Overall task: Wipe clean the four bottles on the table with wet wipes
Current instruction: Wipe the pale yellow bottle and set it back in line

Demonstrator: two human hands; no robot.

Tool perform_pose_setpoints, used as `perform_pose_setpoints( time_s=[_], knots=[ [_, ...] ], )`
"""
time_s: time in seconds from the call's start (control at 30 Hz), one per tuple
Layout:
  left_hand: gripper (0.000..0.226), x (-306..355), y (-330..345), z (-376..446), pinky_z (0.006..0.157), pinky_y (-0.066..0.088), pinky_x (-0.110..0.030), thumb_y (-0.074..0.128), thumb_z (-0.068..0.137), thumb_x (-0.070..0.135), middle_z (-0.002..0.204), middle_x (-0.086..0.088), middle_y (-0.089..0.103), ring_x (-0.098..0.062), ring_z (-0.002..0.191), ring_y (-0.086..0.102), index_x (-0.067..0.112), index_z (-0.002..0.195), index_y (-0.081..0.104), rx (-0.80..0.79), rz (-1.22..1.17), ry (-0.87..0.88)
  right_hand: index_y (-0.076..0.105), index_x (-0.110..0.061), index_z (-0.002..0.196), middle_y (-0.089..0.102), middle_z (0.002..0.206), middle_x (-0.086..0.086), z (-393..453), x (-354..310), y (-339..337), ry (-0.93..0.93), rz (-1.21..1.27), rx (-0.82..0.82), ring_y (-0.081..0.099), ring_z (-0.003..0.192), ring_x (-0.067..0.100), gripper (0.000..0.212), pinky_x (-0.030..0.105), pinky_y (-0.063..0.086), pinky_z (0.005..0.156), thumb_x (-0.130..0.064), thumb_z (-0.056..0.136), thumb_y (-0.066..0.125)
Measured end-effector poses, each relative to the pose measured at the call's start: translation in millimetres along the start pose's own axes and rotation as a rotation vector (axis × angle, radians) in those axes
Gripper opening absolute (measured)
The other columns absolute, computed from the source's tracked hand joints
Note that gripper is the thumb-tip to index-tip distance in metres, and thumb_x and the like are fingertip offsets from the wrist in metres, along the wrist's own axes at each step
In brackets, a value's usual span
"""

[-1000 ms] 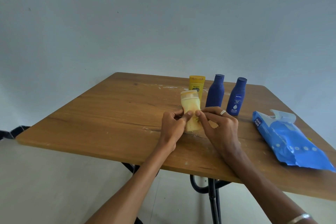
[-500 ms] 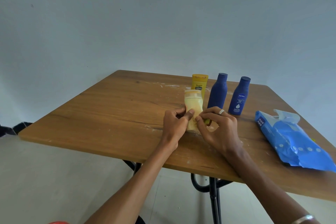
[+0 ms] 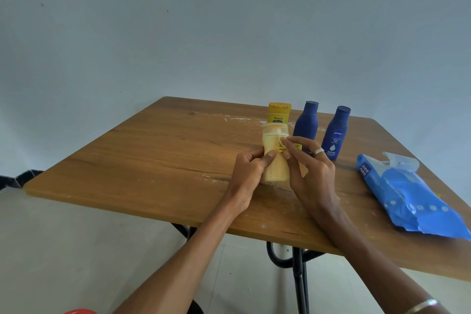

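Observation:
A yellow bottle (image 3: 276, 171) stands near the table's middle, wrapped in a thin wet wipe (image 3: 272, 140). My left hand (image 3: 251, 169) grips its left side. My right hand (image 3: 309, 168) pinches a bunched fold of the wipe against the bottle's upper right. Behind it stand a second yellow bottle (image 3: 279, 112) and two dark blue bottles (image 3: 307, 122) (image 3: 336, 132), the right one with a white label.
A blue wet wipes pack (image 3: 407, 199) lies at the right with its flap open. The wooden table (image 3: 163, 160) has a near edge under my forearms and black metal legs (image 3: 298, 270) below. A pale wall stands behind.
My right hand has risen from the bottle's lower part to its upper right, bunching the wipe there. The left hand keeps its hold on the bottle.

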State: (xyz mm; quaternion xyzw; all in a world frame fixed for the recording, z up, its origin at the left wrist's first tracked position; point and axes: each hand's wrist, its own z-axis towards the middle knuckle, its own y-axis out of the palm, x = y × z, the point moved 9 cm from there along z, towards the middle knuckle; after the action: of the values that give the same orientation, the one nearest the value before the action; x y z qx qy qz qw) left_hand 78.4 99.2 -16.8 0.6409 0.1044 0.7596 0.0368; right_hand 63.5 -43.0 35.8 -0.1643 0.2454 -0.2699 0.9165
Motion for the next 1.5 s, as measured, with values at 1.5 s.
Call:
perform_pose_setpoints(
  time_s=[1.5],
  knots=[
    [0.066, -12.8, 21.6, -7.1, 0.086, 0.055, -0.039, 0.029, 0.099, 0.056, 0.122, -0.014, 0.066, -0.025, 0.109, 0.063, 0.010, 0.142, 0.050, -0.224, -0.354, -0.227, 0.070, -0.011, 0.108, 0.068, 0.111, 0.005, -8.4, -42.5, 8.8, -0.296, -0.174, -0.093, 0.058, 0.099, 0.023, 0.032, 0.032, 0.052, 0.080, -0.011, 0.077, 0.080]
  ],
)
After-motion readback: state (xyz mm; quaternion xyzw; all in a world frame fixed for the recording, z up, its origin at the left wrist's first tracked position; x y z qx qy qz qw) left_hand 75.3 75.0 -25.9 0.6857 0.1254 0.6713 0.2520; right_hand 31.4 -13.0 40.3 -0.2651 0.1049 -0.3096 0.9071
